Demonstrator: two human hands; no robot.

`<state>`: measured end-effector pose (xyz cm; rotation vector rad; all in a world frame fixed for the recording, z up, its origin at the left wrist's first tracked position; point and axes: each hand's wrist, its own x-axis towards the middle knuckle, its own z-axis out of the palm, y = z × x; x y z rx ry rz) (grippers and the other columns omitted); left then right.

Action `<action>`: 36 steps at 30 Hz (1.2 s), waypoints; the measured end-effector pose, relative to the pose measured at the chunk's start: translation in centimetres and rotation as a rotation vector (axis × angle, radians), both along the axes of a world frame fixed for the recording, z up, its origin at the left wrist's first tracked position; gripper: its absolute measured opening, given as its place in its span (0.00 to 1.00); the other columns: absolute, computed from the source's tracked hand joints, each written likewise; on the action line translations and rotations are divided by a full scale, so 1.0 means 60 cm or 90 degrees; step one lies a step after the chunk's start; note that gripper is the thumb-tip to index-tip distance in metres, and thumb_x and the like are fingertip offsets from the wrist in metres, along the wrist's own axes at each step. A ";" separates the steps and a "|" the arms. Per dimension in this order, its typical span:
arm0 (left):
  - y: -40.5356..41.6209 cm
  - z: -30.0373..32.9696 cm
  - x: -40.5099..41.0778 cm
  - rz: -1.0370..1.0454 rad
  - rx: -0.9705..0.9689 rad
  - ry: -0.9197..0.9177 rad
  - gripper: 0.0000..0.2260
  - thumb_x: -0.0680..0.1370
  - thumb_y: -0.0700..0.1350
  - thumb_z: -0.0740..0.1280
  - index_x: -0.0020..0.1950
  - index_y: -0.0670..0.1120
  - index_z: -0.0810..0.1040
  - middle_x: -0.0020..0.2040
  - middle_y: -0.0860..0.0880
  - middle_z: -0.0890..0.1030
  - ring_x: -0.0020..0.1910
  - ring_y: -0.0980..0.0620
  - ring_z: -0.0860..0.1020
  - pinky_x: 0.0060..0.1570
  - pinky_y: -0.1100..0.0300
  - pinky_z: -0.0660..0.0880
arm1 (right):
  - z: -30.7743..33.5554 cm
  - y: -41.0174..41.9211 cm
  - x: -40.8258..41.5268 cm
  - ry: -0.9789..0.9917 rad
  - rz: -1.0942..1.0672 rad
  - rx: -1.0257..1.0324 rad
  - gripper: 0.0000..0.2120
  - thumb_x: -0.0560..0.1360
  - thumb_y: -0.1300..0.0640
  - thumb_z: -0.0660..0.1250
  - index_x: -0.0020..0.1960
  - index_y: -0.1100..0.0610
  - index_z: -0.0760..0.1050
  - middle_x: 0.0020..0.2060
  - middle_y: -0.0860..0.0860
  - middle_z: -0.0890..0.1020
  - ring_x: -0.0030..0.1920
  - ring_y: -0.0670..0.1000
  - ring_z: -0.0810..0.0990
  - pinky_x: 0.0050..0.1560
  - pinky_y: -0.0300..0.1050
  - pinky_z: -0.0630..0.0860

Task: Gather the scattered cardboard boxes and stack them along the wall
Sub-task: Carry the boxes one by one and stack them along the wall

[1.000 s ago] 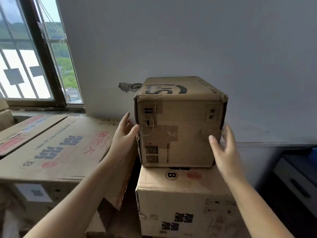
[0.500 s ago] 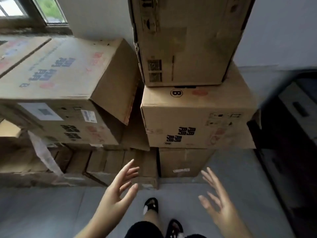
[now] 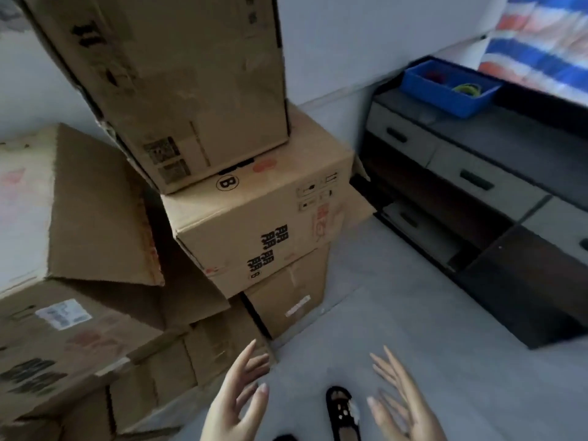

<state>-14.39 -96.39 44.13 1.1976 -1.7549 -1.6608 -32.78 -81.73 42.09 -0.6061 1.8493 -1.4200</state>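
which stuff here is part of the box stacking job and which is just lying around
Job:
top box
B-marked box
bottom box
open-flap box
left hand and right hand, both empty

Lying about:
blue tray
drawer cabinet
striped cloth

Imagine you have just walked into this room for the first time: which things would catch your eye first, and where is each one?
First, the tall stack of cardboard boxes against the wall, its top box standing on a wider box marked B. Next, the two empty hands, left hand and right hand, spread open low in the view above the grey floor. Last, the bright blue tray on the dark drawer unit at the right.
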 end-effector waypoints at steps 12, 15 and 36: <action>0.059 -0.005 0.059 -0.419 0.030 0.002 0.21 0.72 0.48 0.65 0.65 0.57 0.69 0.55 0.61 0.81 0.56 0.60 0.79 0.57 0.61 0.72 | 0.001 0.209 0.300 0.047 -0.532 0.013 0.37 0.72 0.69 0.65 0.58 0.26 0.68 0.57 0.32 0.78 0.60 0.35 0.75 0.55 0.29 0.73; 0.110 -0.011 0.052 -0.529 0.035 0.000 0.21 0.73 0.44 0.64 0.65 0.58 0.69 0.55 0.61 0.81 0.56 0.61 0.79 0.56 0.63 0.73 | 0.005 0.266 0.358 0.042 -0.652 0.031 0.34 0.73 0.72 0.64 0.63 0.35 0.69 0.55 0.32 0.79 0.59 0.36 0.76 0.52 0.27 0.73; 0.821 -0.025 0.118 -1.207 -0.012 0.081 0.21 0.67 0.53 0.66 0.54 0.76 0.71 0.52 0.63 0.81 0.55 0.60 0.80 0.53 0.72 0.73 | -0.005 0.792 0.779 0.030 -1.285 0.073 0.38 0.72 0.71 0.66 0.55 0.24 0.69 0.53 0.34 0.81 0.55 0.37 0.79 0.49 0.28 0.75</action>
